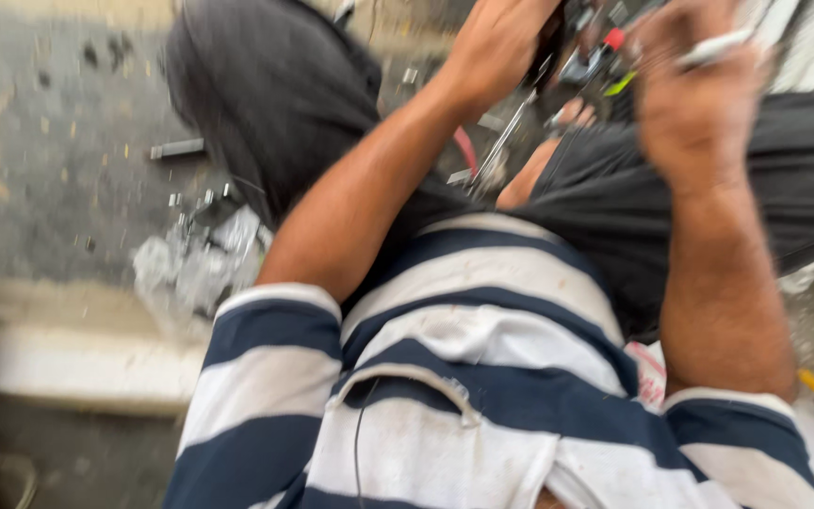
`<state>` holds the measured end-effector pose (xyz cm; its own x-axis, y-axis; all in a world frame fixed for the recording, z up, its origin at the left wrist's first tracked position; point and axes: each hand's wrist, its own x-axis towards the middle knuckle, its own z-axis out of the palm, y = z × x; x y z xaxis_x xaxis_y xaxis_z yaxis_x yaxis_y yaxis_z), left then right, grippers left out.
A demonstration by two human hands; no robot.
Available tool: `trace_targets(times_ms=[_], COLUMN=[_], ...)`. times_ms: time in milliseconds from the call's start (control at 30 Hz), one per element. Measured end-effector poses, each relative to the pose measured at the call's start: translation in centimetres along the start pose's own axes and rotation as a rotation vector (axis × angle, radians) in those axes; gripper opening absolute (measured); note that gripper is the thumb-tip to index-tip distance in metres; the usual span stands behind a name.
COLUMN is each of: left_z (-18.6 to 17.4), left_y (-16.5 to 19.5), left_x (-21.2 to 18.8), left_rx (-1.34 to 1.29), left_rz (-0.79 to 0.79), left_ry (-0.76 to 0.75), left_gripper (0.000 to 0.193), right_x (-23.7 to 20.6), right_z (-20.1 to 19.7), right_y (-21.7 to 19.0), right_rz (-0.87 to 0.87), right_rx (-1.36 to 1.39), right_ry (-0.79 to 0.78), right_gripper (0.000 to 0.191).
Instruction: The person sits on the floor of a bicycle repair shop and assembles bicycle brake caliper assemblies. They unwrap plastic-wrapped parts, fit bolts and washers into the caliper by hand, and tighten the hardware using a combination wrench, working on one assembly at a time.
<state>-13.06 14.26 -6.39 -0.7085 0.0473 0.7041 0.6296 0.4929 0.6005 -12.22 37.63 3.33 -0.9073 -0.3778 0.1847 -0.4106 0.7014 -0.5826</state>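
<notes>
Nearest you is your navy-and-white striped shirt (463, 377), then dark trousers (284, 94). Beyond them, your left hand (496, 42) is closed around a dark, blurred object (550, 38) above a thin metal rod (506, 141). Your right hand (694, 94) pinches a small white piece (718, 47) in curled fingers.

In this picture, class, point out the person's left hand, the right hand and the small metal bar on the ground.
left hand (496, 42), head view, back of hand.
right hand (694, 90), head view, back of hand.
metal bar (177, 148), head view, its middle.
</notes>
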Motion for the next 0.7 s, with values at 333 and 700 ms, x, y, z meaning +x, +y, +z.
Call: trace_targets(times_ms=[333, 700], left_z=[-2.8, -2.4], left_y=[3.2, 3.6], left_x=[3.8, 2.7], left_rx=[-1.009, -0.816], left_rz=[-0.985, -0.835], left_ry=[-0.265, -0.276], left_gripper=[0.060, 0.058], right_x=[2.1, 0.4], right_z=[-1.6, 1.9], right_y=[-5.7, -3.5], right_rz=[0.226, 0.410], right_rx=[0.279, 0.846], right_ry=[-0.141, -0.060], right_gripper=[0.021, 0.023])
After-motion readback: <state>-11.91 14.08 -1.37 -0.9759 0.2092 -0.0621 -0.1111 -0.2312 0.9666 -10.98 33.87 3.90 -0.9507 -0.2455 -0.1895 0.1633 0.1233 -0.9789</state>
